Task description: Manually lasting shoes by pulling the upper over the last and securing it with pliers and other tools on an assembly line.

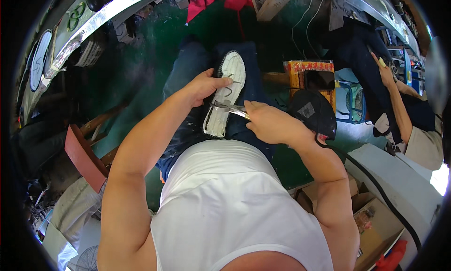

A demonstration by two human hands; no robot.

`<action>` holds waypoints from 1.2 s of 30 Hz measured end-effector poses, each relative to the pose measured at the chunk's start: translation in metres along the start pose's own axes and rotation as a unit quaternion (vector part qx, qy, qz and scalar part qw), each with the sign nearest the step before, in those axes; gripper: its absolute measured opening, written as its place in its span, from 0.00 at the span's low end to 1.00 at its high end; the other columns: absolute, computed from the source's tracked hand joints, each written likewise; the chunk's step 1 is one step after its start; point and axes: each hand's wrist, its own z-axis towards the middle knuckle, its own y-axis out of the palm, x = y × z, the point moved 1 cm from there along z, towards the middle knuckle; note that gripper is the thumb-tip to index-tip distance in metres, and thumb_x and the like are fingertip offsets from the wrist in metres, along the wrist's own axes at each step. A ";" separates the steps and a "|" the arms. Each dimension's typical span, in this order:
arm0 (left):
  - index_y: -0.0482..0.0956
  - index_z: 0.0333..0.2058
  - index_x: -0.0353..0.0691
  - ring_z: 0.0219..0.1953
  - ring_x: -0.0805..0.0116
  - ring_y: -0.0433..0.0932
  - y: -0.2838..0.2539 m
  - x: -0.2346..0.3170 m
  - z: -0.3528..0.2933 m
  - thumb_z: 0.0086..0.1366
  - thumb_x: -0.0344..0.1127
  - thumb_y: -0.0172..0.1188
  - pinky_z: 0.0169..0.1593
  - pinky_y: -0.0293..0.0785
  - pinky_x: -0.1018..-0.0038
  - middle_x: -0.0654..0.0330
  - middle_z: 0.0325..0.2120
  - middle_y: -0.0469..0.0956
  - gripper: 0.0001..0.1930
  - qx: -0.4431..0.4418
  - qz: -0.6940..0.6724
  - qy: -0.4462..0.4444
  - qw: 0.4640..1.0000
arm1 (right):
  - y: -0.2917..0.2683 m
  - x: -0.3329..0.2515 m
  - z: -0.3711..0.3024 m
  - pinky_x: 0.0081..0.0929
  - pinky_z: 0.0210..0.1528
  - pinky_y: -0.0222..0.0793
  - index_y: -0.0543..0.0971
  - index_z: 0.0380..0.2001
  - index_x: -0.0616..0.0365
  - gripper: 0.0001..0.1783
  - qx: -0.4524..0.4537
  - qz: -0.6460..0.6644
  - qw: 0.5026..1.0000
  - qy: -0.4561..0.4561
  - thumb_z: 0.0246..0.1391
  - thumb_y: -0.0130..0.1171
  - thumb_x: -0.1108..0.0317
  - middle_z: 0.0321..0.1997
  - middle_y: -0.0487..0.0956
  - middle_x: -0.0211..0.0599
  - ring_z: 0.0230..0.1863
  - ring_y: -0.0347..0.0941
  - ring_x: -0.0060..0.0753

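Note:
A shoe upper with a white underside (233,69) and a dark stitched edge lies lengthwise over my lap, its toe pointing away from me. Around its far half my left hand (209,86) is closed, thumb pressed on the white face beside some dark curled thread ends. My right hand (268,121) is wrapped round the handles of metal pincers (221,106). Their curved head rests across the nearer half of the shoe. Whether the jaws bite on anything is too small to tell.
At right stand an orange patterned box (296,73) with a dark phone (319,80) on it, a black cap (312,112) and a blue stool (350,102). Another person's arm (397,102) is farther right. A metal-edged bench (89,33) curves along the upper left.

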 end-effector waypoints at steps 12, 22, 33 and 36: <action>0.42 0.70 0.31 0.56 0.60 0.73 -0.004 -0.016 0.025 0.59 0.40 0.69 0.60 0.69 0.67 0.48 0.58 0.69 0.51 0.023 -0.031 0.074 0.997 | 0.022 0.012 -0.009 0.47 0.40 0.72 0.76 0.35 0.59 0.12 0.042 0.078 0.991 0.101 0.56 0.59 0.61 0.33 0.79 0.49 0.36 0.77 0.56; 0.43 0.71 0.43 0.64 0.64 0.62 0.018 -0.066 0.003 0.61 0.29 0.64 0.66 0.58 0.70 0.54 0.64 0.61 0.46 -0.031 0.017 0.251 0.967 | 0.045 -0.005 -0.047 0.46 0.38 0.74 0.72 0.35 0.64 0.13 0.016 -0.067 0.991 0.113 0.57 0.56 0.63 0.34 0.78 0.53 0.35 0.78 0.55; 0.26 0.70 0.39 0.73 0.40 0.28 0.005 -0.107 -0.016 0.64 0.47 0.60 0.72 0.36 0.52 0.36 0.70 0.28 0.54 -0.019 0.270 0.292 0.917 | 0.030 0.065 -0.025 0.17 0.25 0.67 0.79 0.44 0.60 0.14 -0.352 0.405 0.819 0.201 0.62 0.57 0.61 0.32 0.80 0.29 0.29 0.73 0.17; 0.36 0.72 0.41 0.73 0.51 0.43 0.010 -0.102 -0.012 0.64 0.36 0.59 0.72 0.42 0.66 0.43 0.71 0.42 0.47 0.064 0.203 0.334 0.918 | 0.018 0.060 -0.030 0.20 0.23 0.70 0.77 0.46 0.63 0.16 -0.321 0.443 0.813 0.200 0.62 0.57 0.63 0.35 0.81 0.34 0.30 0.76 0.20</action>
